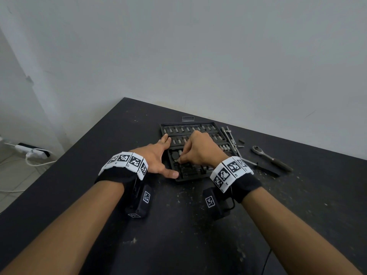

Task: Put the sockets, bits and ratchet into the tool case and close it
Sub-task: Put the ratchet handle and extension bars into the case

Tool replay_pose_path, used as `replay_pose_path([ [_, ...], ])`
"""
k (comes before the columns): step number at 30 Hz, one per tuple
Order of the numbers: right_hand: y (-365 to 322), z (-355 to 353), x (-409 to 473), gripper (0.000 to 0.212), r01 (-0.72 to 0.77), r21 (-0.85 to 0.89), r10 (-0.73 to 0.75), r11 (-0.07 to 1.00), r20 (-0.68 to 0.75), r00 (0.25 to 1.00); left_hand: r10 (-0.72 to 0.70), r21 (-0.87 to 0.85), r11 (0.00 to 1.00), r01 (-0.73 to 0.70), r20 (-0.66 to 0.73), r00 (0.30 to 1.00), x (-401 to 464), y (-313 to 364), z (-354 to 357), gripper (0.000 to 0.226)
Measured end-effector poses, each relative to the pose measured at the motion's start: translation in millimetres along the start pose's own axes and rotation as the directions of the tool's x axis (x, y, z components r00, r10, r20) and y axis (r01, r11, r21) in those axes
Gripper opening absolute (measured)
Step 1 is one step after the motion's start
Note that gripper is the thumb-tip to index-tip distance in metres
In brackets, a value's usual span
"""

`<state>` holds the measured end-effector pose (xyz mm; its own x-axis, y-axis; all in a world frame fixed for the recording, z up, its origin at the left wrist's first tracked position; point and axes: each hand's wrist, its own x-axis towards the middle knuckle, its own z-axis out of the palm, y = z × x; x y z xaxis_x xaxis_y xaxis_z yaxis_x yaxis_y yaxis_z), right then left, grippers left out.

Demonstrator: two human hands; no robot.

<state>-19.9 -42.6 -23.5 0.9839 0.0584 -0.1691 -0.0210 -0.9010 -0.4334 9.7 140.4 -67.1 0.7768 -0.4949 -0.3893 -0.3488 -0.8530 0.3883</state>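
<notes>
The black tool case (190, 175) lies open on the dark table, its far rows filled with several sockets and bits (184, 129). My left hand (156, 157) rests spread against the case's left edge, thumb at the near corner. Over the middle of the case, my right hand (200, 149) pinches a small metal socket (176, 160) at its fingertips, just above the near compartments. The ratchet (270, 158) lies on the table right of the case. A black-handled driver (262, 169) and slim extension bars (230, 138) lie between the ratchet and the case.
A few tiny loose bits (241, 140) lie by the bars. The table (178, 225) is speckled with dust; its left edge runs diagonally. A white wall stands behind. On the floor at left sits a power strip (29, 152) with cables.
</notes>
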Motion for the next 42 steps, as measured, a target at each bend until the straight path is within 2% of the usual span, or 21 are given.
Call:
replay_pose_path([
  [5,-8.1,-3.8,0.4,0.022,-0.099,0.03,0.099,0.995,-0.002,0.995,-0.008,-0.001,1.0,0.008,-0.01,1.0,-0.9,2.7,-0.2,0.134],
  [8,-2.3,-0.6,-6.1,0.026,-0.053,0.021,0.055,0.998,-0.09,0.994,-0.002,-0.01,1.0,0.002,-0.013,1.0,-0.8,2.9,-1.1,0.134],
  [11,16.1,-1.1,-14.1,0.022,0.002,0.115,0.02,0.993,-0.195,0.981,0.003,-0.025,1.0,-0.004,-0.01,1.0,-0.1,1.3,0.3,0.134],
  [15,63.9,-33.6,-10.8,0.014,-0.089,0.238,0.17,0.967,-0.348,0.922,0.005,-0.052,0.999,-0.004,0.008,1.0,1.9,-0.2,0.4,0.133],
  [18,106.5,-58.5,-6.4,0.015,-0.213,0.181,0.271,0.96,-0.416,0.868,-0.003,-0.039,0.999,0.004,0.025,1.0,4.9,1.1,-2.6,0.133],
  [21,137.6,-71.9,-3.8,0.024,-0.253,0.084,0.265,0.964,-0.392,0.881,-0.014,-0.02,1.0,0.015,0.042,0.999,7.1,1.9,-3.9,0.134],
  [26,157.4,-69.1,2.6,0.033,-0.212,-0.072,0.19,0.975,-0.237,0.953,-0.033,0.013,0.999,0.032,0.056,0.998,10.8,7.9,-7.7,0.133],
  [35,165.1,-58.1,20.7,0.015,-0.19,-0.192,0.14,0.963,-0.244,0.959,-0.04,0.036,0.999,0.038,0.055,0.998,12.5,10.1,-10.5,0.132],
  [37,163.1,-60.6,20.9,0.01,-0.18,-0.174,0.125,0.968,-0.286,0.95,-0.036,0.033,0.999,0.034,0.055,0.998,12.4,8.8,-10.1,0.133],
  [40,145.3,-66.7,16.5,0.002,-0.103,-0.022,0.086,0.994,-0.397,0.914,-0.028,0.034,0.999,0.026,0.052,0.998,12.4,7.0,-9.1,0.133],
  [42,120.5,-65.7,8.3,0.004,-0.007,0.102,0.044,0.995,-0.36,0.932,-0.023,0.039,0.999,0.021,0.051,0.998,12.4,6.2,-8.9,0.133],
])
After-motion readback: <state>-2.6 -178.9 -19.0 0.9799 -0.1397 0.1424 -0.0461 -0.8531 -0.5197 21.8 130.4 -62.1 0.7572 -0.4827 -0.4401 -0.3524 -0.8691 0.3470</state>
